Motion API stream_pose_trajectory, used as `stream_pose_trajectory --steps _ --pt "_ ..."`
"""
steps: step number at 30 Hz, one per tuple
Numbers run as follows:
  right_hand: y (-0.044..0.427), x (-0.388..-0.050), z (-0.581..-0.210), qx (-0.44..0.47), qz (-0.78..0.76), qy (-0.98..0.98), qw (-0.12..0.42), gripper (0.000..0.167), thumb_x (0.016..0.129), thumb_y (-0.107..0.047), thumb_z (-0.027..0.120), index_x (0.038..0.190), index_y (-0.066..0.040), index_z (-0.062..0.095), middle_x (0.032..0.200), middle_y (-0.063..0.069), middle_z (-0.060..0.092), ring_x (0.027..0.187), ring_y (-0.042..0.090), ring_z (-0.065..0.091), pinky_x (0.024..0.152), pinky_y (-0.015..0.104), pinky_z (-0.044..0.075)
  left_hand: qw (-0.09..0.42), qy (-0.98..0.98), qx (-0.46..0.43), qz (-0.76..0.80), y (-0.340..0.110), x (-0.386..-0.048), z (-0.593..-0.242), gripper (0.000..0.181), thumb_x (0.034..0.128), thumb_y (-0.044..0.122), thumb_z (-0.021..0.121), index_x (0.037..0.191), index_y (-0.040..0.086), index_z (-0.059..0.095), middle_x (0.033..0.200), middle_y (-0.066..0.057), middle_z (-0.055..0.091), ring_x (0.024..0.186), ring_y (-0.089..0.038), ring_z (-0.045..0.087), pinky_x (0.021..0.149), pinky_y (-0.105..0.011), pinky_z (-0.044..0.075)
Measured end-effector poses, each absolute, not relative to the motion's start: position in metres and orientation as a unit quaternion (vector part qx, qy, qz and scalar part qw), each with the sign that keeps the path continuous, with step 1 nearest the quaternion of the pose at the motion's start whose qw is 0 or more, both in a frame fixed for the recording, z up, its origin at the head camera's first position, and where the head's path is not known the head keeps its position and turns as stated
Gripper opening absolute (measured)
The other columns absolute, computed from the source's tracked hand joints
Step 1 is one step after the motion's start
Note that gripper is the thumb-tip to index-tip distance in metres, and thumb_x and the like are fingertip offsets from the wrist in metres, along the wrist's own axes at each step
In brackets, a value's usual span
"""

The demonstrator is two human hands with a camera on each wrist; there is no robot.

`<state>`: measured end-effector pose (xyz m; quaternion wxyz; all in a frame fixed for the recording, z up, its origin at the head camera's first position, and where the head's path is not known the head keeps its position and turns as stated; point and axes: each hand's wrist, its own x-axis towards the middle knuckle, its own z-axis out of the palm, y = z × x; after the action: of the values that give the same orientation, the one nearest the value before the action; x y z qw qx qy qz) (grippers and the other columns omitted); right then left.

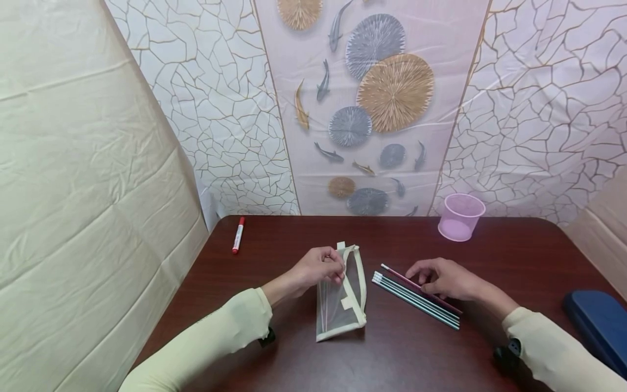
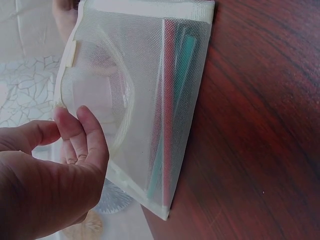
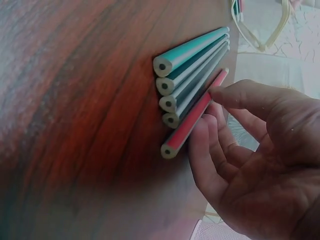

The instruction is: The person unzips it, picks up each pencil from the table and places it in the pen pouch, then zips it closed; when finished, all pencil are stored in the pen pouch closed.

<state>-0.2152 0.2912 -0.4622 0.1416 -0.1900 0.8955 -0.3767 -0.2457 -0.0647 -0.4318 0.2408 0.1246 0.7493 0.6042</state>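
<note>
Cream mesh zip pouch (image 1: 355, 305) is pinched by the left hand (image 1: 320, 268); right of it, a slim red wooden pencil (image 3: 192, 119) is pinched by the right hand (image 1: 448, 280). Close-lying teal wooden pencils (image 1: 416, 300) might get bumped tbh.

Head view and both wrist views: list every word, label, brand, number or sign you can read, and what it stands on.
Readable text: none.
Marker: any print on its white barrel is too small to read.
Mesh bag: no lettering seen.
Loose pencils: no readable marks.
Pink cup and blue case: no lettering seen.
</note>
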Motion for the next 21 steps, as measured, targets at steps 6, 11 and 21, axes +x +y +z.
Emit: stream_pose_trajectory --steps 6,11,21 --pt "0.285 -0.214 -0.461 -0.189 -0.326 0.92 0.109 0.037 0.086 0.0 0.077 0.117 -0.017 0.07 0.089 0.003 0.063 0.07 0.015 0.056 0.056 0.027 0.051 0.239 0.753 0.126 0.6 -0.065 -0.246 -0.431 0.005 0.0986 0.003 0.064 0.103 0.001 0.064 0.083 -0.006 0.072 0.071 -0.013 0.07 0.08 -0.035 0.066" --pt "0.28 -0.213 -0.459 -0.185 -0.279 0.938 0.09 0.04 0.082 -0.003 0.082 0.116 -0.02 0.069 0.09 0.0 0.064 0.076 0.014 0.055 0.06 0.027 0.047 0.238 0.753 0.129 0.599 -0.065 -0.247 -0.43 0.005 0.0979 0.002 0.065 0.103 0.001 0.064 0.083 -0.005 0.071 0.071 -0.013 0.07 0.082 -0.039 0.067" --pt "0.277 -0.213 -0.457 -0.172 -0.248 0.949 0.089 0.04 0.08 -0.003 0.082 0.113 -0.021 0.069 0.09 -0.001 0.069 0.077 0.015 0.058 0.063 0.03 0.048 0.24 0.752 0.13 0.601 -0.067 -0.247 -0.431 0.005 0.098 0.002 0.065 0.102 0.001 0.064 0.083 -0.005 0.072 0.071 -0.013 0.07 0.078 -0.034 0.066"
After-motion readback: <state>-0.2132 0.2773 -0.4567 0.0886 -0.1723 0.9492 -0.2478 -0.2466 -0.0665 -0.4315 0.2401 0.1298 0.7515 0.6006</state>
